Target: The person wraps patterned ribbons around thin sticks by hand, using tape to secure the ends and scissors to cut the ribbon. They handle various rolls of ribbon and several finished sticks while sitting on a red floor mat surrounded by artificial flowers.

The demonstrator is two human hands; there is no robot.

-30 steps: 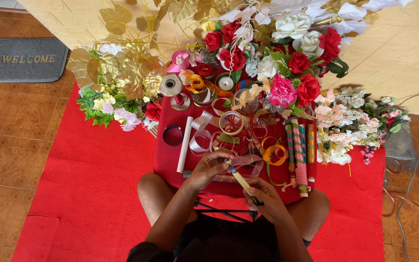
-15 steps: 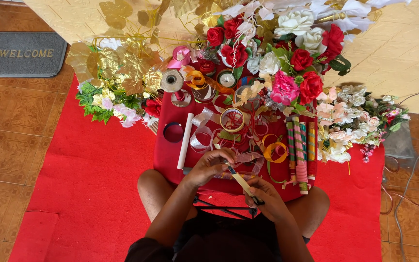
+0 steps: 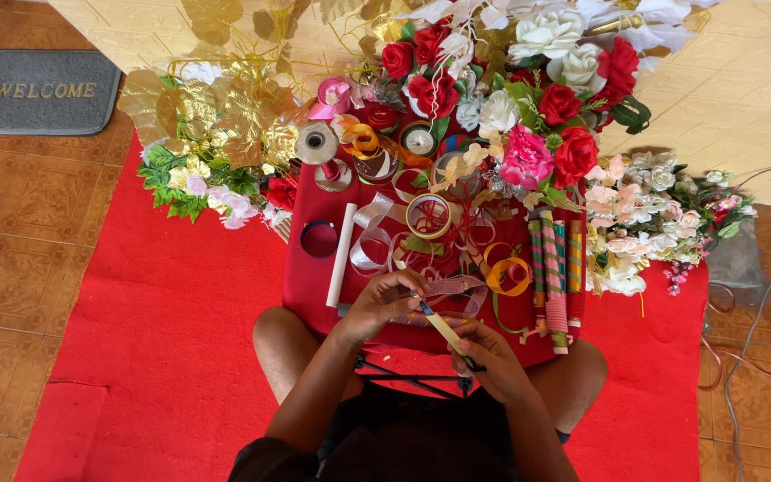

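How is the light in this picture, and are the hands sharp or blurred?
Head view: bright, even daylight, with soft shadows beside the flowers on the pale floor; no strong glare. The left hand and right hand are fairly sharp, holding a pale strip over the red tray. The wide lens bends the floor tiles at the edges.

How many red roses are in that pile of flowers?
5 clearly show: two side by side at top centre, one at upper right, one below it, one beside the pink bloom. Others may hide among the petals.
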